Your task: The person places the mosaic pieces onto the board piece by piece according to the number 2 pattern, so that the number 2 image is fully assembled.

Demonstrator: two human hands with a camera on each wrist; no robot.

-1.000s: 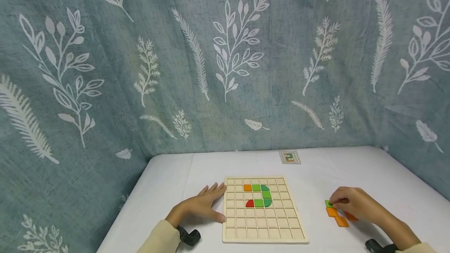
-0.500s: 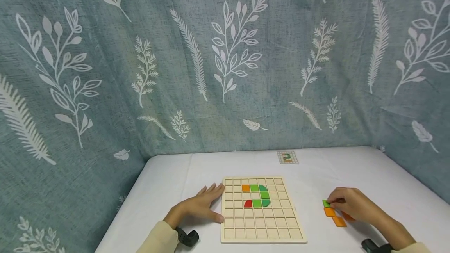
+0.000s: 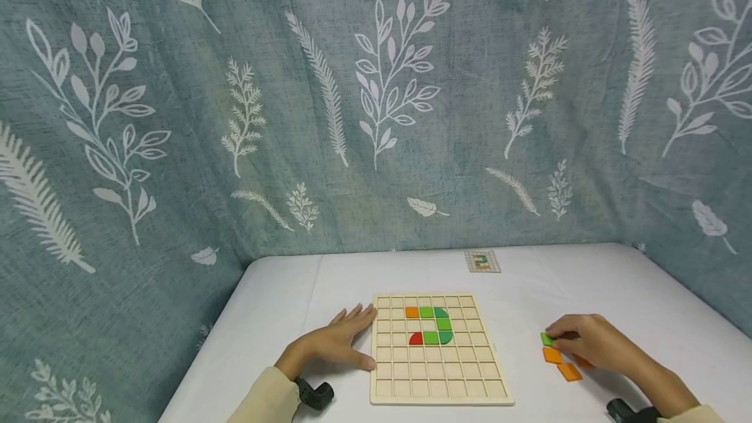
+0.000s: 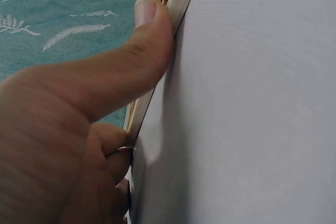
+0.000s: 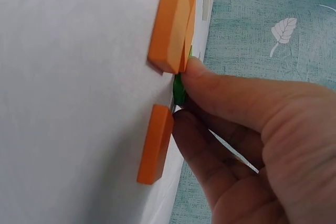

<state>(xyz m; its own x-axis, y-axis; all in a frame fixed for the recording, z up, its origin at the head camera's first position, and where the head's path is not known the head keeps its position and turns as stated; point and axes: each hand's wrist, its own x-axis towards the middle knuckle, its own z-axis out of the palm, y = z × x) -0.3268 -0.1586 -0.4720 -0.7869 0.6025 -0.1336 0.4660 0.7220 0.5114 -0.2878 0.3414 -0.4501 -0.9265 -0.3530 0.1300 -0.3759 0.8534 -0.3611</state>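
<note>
A square wooden grid board (image 3: 411,371) lies on the white table, bearing orange, green and red tiles in a curved figure. Along its left edge rests my left hand (image 3: 337,339), fingers spread; in the left wrist view the thumb (image 4: 149,40) touches the board's side. To the right of the board, my right hand (image 3: 593,343) pinches a light green square tile (image 3: 546,339) between thumb and fingers, low at the tabletop. Close by lie orange tiles (image 3: 569,371). The right wrist view shows an orange tile (image 5: 155,145) near the fingertips and a green piece (image 5: 179,90) between them.
A small pattern card (image 3: 483,262) with a coloured figure on a grid lies at the back of the table (image 3: 352,273). Behind hangs a blue-green cloth (image 3: 329,214) with white leaf prints.
</note>
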